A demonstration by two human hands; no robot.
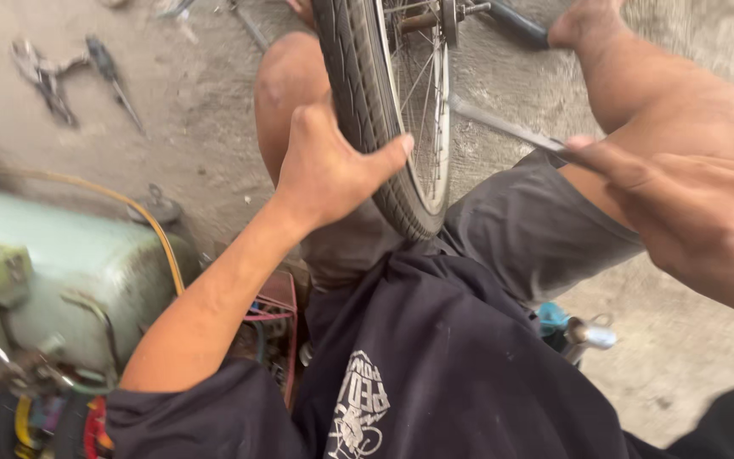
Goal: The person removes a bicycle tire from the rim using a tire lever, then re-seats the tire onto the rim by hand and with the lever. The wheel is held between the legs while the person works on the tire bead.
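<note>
A bicycle wheel with a black tyre stands upright between my knees, its silver rim and spokes facing right. My left hand grips the tyre's tread from the left, thumb across the outer face. My right hand holds a flat metal tyre lever whose tip reaches the rim's edge. I sit low in dark shorts and a dark shirt, feet on the ground.
A pale green compressor tank with a yellow hose stands at left. Pliers and a screwdriver lie on the dusty concrete at top left. A red tool tray sits by my left hip.
</note>
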